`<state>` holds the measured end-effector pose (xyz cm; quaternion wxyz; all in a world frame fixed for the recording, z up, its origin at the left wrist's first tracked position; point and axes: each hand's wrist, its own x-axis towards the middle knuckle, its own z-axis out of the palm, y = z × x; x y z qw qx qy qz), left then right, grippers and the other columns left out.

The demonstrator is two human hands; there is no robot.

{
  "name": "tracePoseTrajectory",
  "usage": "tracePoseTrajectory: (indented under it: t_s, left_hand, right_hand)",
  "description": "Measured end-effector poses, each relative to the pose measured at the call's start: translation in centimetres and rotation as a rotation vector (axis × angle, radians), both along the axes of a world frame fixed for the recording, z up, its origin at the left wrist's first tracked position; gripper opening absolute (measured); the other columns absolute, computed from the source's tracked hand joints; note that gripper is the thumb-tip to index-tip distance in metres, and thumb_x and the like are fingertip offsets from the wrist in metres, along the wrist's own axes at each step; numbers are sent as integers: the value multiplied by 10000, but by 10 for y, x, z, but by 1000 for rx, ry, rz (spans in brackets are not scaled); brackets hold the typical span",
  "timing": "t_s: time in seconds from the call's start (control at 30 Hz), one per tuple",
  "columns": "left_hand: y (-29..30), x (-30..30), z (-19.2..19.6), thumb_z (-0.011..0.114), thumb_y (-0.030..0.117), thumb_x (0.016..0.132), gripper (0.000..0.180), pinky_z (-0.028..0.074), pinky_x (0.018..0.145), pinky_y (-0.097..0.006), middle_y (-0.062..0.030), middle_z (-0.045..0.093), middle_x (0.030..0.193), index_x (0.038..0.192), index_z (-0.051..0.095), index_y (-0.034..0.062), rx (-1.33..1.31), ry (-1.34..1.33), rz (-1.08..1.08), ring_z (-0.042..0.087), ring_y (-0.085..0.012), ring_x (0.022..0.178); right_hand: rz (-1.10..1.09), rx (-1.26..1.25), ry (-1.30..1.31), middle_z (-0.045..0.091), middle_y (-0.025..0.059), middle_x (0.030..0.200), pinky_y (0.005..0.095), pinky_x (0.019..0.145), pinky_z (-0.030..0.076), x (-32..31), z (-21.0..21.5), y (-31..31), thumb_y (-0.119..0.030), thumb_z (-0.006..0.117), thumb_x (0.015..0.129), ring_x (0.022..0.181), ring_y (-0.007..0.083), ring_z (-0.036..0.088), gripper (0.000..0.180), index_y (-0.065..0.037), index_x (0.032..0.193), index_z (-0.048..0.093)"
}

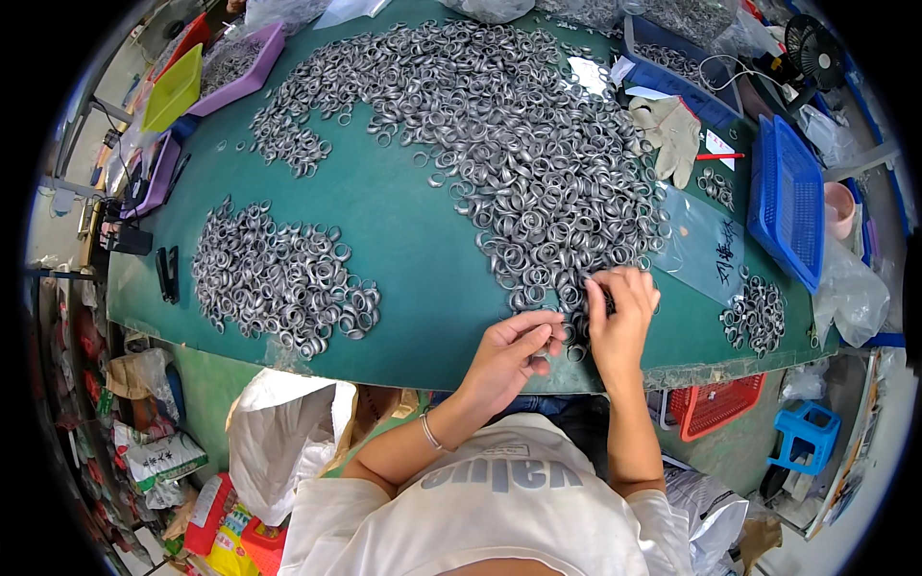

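Left hand (514,350) pinches one metal ring (555,335); right hand (622,312) picks rings at the big pile's (499,144) 5 o'clock edge. Lift singly.

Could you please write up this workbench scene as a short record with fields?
surface: green table
big pile: metal rings, spread from the far edge toward the hands
small pile: rings at the left
left hand: pinching a ring at the near edge
right hand: fingers down in the big pile's near end
right side: blue basket, clear bag, glove, little ring heap
far left: purple tray, yellow-green tray
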<state>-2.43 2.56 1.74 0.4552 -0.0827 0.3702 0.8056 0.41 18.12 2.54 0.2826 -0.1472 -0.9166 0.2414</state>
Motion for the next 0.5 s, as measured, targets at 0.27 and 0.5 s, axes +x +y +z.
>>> tracePoseTrajectory:
  t_s: [0.27, 0.5]
  left_hand:
    - [-3, 0, -10, 488, 162, 961, 266, 311, 489, -165, -26, 546, 838, 1172, 535, 7, 129, 76, -78, 389, -46, 637]
    - [-12, -6, -3, 519, 64, 909, 176, 297, 435, -164, -54, 533, 724, 1049, 593, -13, 135, 11, -74, 414, -55, 544]
  right_hand:
    - [422, -79, 47, 609, 92, 820, 357, 706, 421, 30, 21, -18, 16, 638, 667, 778, 269, 547, 124, -22, 785, 644]
    - [85, -68, 24, 579, 78, 764, 369, 682, 377, 3, 7, -4, -25, 675, 727, 736, 262, 510, 52, -19, 740, 625]
